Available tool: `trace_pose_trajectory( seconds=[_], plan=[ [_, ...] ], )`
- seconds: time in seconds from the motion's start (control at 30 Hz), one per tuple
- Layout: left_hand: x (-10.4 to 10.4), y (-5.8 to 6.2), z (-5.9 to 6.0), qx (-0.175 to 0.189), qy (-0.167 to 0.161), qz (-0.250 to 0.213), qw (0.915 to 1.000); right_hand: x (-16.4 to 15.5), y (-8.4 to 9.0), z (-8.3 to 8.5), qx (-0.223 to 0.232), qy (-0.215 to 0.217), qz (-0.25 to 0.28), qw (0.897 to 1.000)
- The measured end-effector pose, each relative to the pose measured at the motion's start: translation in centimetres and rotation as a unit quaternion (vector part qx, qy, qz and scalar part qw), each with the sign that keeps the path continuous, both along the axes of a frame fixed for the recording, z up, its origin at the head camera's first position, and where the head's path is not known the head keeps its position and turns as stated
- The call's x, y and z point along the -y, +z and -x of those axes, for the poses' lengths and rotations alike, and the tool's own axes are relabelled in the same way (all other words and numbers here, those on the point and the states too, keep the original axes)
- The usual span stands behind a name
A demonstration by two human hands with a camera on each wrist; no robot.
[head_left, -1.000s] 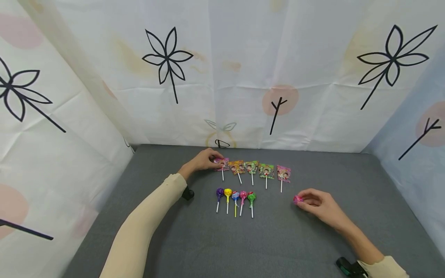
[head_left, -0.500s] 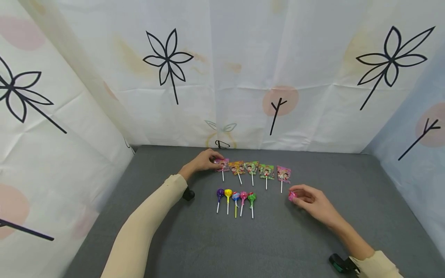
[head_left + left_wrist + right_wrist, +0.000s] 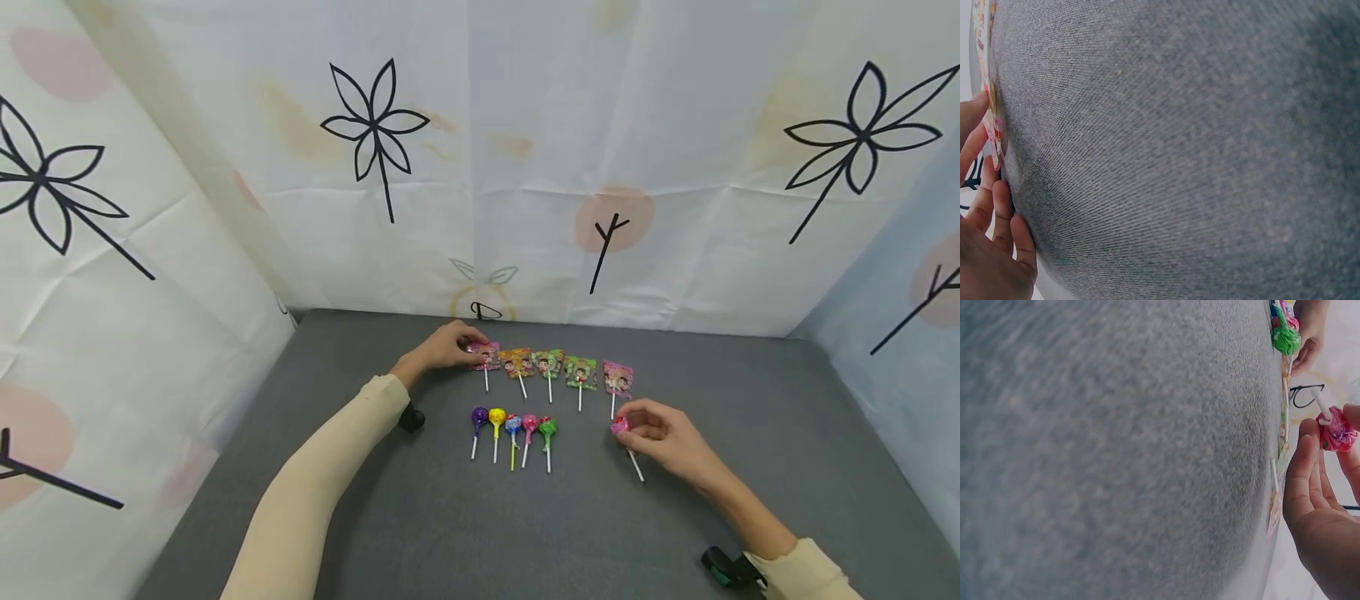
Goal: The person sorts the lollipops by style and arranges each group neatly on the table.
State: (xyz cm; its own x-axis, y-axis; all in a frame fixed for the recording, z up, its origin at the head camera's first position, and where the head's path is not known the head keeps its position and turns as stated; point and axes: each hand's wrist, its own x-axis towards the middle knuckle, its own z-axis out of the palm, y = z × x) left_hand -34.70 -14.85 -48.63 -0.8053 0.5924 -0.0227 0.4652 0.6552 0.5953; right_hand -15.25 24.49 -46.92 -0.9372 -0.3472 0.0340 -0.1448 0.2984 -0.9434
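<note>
At the left end of the back row, my left hand pinches the edge of a pink flat-packet lollipop between thumb and forefinger. The left wrist view shows the thumb on that packet, the other fingers loosely bent beside it. My right hand pinches a pink ball lollipop by its wrapped head, its white stick slanting toward me. In the right wrist view the crinkled pink head sits between thumb and fingertips, above the table.
Orange, green and pink flat-packet lollipops continue the back row. In front lies a row of ball lollipops: purple, yellow, blue, pink and green. Patterned white cloth walls the grey table.
My right hand has moved left with the pink ball lollipop, and its stick has come into view. My left hand stays at the left packet. The head view has shifted slightly.
</note>
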Motion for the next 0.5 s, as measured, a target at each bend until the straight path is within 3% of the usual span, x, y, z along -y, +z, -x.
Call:
trace_pose_trajectory(
  seconds=[0.5],
  plan=[
    [-0.1, 0.1, 0.1, 0.000, -0.007, -0.001, 1.0000, 1.5, -0.1, 0.8, -0.005, -0.002, -0.006, 1.000]
  ],
)
